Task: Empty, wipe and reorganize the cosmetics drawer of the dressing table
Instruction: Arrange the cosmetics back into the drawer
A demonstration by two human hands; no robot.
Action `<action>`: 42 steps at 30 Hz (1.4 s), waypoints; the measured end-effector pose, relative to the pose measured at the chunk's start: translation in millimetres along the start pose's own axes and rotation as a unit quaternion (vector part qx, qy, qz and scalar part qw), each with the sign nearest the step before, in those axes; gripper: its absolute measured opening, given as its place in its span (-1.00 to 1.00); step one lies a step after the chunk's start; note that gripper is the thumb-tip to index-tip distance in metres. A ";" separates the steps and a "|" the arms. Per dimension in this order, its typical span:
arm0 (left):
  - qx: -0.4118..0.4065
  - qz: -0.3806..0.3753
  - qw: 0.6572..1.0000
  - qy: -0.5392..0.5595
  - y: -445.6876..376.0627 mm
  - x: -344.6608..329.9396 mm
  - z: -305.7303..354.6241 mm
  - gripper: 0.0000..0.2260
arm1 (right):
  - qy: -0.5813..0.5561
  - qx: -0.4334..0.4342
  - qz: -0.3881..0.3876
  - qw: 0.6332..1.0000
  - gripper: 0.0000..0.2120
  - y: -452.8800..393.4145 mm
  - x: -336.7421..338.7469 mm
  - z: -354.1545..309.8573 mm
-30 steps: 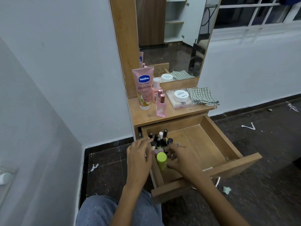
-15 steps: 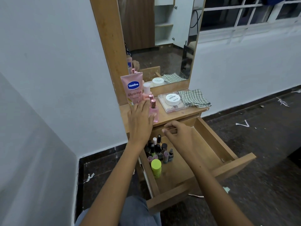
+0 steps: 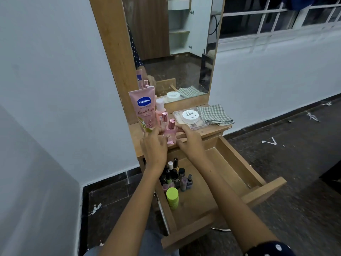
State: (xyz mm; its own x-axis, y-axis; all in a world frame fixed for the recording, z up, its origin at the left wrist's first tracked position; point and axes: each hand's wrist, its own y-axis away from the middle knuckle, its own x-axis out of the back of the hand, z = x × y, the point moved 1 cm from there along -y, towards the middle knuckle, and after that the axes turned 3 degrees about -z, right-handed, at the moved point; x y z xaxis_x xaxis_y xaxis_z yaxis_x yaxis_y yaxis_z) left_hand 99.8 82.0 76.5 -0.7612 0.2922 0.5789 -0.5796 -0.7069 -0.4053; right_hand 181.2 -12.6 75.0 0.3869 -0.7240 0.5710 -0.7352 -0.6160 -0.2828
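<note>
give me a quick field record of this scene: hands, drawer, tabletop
left hand: open, fingers at the pink perfume bottle
right hand: fingers on the bottle's other side, grip unclear
drawer: pulled open, right part bare
drawer contents: nail polish bottles and green-capped jar along the left side
tabletop: Vaseline tube, white jar, checked cloth

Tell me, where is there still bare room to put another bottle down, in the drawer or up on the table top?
The drawer is bare across its right and middle floor. Its left side is crowded with nail polish bottles and a green-capped jar. The table top is nearly full: Vaseline tube, pink bottles, a clear case, checked cloth.
</note>
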 end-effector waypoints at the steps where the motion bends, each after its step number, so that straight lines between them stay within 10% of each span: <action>1: -0.008 -0.004 1.000 -0.002 2.0 1.7 1.2 -0.86 | 0.004 0.004 -0.002 1.000 -0.60 -0.4 1.9 -0.2; 19: -0.043 -0.051 0.998 -0.004 80.9 40.0 -36.5 -0.87 | 0.129 -0.021 -0.233 0.964 -0.79 103.7 54.5 21.7; 42: -0.036 -0.055 0.998 -0.022 86.6 40.1 -32.2 -0.84 | 0.197 -0.090 -0.240 0.946 -0.79 116.1 3.7 54.5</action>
State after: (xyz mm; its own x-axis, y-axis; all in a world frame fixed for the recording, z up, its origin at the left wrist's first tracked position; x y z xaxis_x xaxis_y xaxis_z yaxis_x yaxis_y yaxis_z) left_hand 9.7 53.2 41.9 -0.6789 0.3358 0.6530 -0.6796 -0.6240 -0.3857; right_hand 127.5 -103.7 2.3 0.4889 -0.1808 0.8534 -0.6243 -0.7558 0.1975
